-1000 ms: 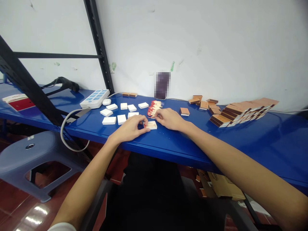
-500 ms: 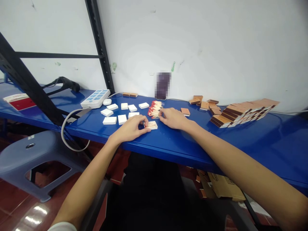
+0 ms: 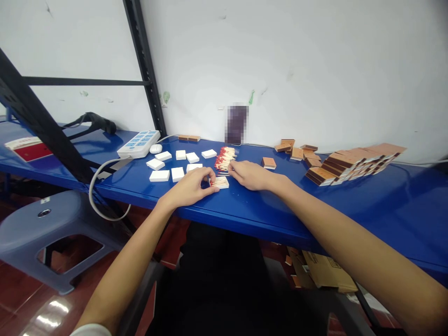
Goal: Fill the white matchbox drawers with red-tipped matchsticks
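Observation:
My left hand [image 3: 194, 186] grips the left end of a white matchbox tray [image 3: 224, 182] between thumb and fingers. Matches with red heads lie in that tray. My right hand [image 3: 250, 175] is closed in a pinch just above and right of the tray, with thin matches [image 3: 223, 174] sticking out to the left of its fingertips. Behind it is a loose pile of red-headed matches [image 3: 225, 157]. More white trays [image 3: 178, 174] lie face down or closed-looking to the left; their insides are not visible.
Brown matchboxes [image 3: 350, 161] are stacked on the blue table [image 3: 245, 205] at right, with loose ones [image 3: 297, 153] behind and a single matchbox [image 3: 269, 163] nearer. A power strip [image 3: 140, 143], a white earbud case [image 3: 156, 148] and a phone-like pixelated object [image 3: 237, 123] stand farther back.
My right hand has shifted slightly left and down from the match pile toward the tray, drawing thin matches along. My left hand and the tray have stayed put.

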Available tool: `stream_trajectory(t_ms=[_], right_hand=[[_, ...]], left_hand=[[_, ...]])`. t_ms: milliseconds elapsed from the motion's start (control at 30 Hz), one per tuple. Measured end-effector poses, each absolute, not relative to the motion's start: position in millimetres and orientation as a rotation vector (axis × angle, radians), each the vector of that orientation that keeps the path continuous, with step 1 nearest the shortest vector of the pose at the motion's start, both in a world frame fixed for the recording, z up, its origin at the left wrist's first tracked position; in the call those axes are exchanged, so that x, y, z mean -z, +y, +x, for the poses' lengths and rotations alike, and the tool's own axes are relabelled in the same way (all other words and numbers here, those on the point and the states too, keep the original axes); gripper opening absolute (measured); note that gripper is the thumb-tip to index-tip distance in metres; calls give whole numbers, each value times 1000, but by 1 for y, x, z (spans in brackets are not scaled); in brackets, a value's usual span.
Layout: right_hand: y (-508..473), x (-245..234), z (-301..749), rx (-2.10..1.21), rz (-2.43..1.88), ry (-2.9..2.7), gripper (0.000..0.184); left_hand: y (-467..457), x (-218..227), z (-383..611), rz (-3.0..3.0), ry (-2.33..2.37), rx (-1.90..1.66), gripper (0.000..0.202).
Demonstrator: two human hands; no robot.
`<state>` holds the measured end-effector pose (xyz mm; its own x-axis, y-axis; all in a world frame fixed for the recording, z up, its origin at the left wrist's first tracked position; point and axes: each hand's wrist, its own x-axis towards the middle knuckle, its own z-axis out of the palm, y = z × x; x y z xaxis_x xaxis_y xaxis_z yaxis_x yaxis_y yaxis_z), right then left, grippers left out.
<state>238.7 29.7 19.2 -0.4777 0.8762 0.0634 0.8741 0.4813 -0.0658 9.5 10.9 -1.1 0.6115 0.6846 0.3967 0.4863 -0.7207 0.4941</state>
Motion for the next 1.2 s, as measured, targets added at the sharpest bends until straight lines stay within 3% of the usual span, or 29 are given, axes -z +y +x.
stream_trajectory(t_ms=[267, 667, 867, 1200], right_hand=[[32, -18, 239, -29, -1465, -2557, 22], [40, -5, 234, 9, -1447, -2585, 15], [36, -10, 233, 91, -1543, -2666, 25], [19, -29, 233, -10, -1388, -2651, 24]], left_hand=[[10, 3, 9, 2433, 1011, -828, 28], [11, 3, 8, 2463, 1000, -816, 26], [11, 3, 8, 2455, 1002, -817, 27], [13, 6, 8, 2360, 1083, -878, 37]])
